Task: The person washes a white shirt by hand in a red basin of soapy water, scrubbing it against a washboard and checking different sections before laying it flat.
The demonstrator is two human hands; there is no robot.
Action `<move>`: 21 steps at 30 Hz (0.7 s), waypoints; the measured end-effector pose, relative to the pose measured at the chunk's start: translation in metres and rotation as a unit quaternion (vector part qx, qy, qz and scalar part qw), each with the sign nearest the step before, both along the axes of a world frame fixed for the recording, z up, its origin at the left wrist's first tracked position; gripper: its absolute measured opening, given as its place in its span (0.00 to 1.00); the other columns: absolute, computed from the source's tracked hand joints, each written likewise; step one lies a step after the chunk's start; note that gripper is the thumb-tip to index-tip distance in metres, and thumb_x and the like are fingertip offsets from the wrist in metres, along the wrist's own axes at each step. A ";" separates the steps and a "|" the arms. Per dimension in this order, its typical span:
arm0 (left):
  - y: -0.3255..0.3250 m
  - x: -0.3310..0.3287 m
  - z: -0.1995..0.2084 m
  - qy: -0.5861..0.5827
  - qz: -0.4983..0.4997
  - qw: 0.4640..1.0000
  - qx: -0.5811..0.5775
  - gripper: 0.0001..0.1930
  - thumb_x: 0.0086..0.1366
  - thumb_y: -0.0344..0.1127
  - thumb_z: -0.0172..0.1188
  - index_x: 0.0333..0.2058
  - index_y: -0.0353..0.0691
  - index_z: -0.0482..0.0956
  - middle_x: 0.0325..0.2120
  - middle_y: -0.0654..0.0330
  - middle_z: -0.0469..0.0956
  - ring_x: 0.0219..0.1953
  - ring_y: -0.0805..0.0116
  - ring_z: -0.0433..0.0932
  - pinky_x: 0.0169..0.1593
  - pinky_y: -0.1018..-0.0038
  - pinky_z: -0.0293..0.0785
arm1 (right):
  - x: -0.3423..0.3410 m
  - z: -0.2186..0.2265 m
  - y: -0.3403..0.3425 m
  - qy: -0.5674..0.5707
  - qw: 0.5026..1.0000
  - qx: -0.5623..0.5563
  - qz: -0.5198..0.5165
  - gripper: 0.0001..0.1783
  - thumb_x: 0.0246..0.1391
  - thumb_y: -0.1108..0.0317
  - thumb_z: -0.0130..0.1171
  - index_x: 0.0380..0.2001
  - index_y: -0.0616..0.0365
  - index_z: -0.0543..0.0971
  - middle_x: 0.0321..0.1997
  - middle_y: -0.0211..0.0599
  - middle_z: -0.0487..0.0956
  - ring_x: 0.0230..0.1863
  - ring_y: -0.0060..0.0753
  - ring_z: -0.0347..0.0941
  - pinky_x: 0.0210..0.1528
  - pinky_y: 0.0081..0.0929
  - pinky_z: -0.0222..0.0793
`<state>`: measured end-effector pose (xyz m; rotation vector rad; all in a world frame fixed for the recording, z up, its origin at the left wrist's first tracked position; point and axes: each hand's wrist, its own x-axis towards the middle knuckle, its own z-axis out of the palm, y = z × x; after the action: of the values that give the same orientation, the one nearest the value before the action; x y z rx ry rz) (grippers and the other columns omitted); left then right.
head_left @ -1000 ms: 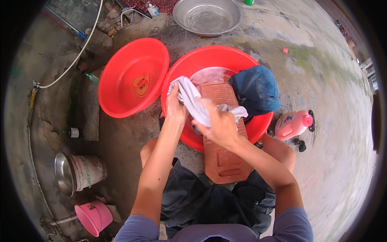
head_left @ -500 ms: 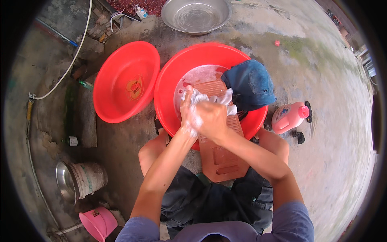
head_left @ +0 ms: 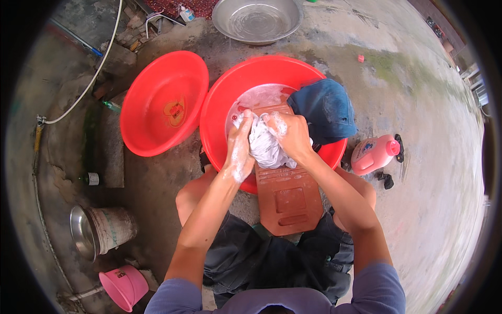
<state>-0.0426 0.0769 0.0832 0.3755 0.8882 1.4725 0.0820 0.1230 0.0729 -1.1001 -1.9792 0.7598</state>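
A wet white cloth (head_left: 266, 145) is bunched between my hands over a reddish-brown washboard (head_left: 290, 196). The board leans from between my legs into a big red basin (head_left: 225, 89) with sudsy water (head_left: 264, 95). My left hand (head_left: 239, 144), streaked with foam, grips the cloth's left side. On its right side my right hand (head_left: 288, 135) is closed on the fabric, foam on its back. What kind of garment the cloth is cannot be made out. Dark blue denim (head_left: 324, 111) hangs over the basin's right rim, close to my right hand.
To the left stands a tilted red basin (head_left: 151, 115). A metal basin (head_left: 257, 21) sits at the far side. A pink detergent bottle (head_left: 374, 154) is on the right, near dark small cloths (head_left: 386, 179). Lower left are a metal-rimmed bucket (head_left: 107, 230) and a pink bucket (head_left: 124, 287).
My hands were pressed together, the right across the left, with the cloth mostly hidden. Now they have moved apart, and the bunched cloth shows between them, lower on the washboard.
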 end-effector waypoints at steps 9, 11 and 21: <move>-0.007 -0.035 0.010 0.042 -0.065 0.996 0.041 0.22 0.65 0.43 0.44 0.53 0.35 0.61 0.50 0.57 0.65 0.54 0.68 0.63 0.56 0.72 0.58 | 0.009 -0.003 0.002 0.179 0.940 -0.203 0.210 0.45 0.39 0.56 0.65 0.57 0.59 0.54 0.52 0.38 0.64 0.57 0.33 0.57 0.57 0.29 0.50; -0.006 -0.043 0.011 0.209 -0.052 0.975 0.062 0.20 0.65 0.42 0.44 0.50 0.33 0.65 0.46 0.59 0.69 0.49 0.72 0.66 0.54 0.74 0.60 | 0.018 0.005 0.008 0.088 0.905 -0.342 0.236 0.29 0.43 0.59 0.63 0.46 0.64 0.70 0.42 0.41 0.73 0.45 0.31 0.68 0.50 0.28 0.60; -0.019 -0.083 0.000 0.238 -0.358 0.902 0.040 0.30 0.50 0.44 0.63 0.47 0.29 0.68 0.41 0.55 0.73 0.46 0.67 0.70 0.50 0.73 0.63 | 0.051 -0.001 0.047 0.300 0.924 -0.202 -0.127 0.11 0.55 0.63 0.48 0.31 0.62 0.69 0.31 0.34 0.75 0.36 0.25 0.70 0.38 0.22 0.63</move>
<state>-0.1257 0.0579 0.0832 1.0364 0.9291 0.7329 0.1331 0.1703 0.0722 -1.1483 -1.1680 1.2224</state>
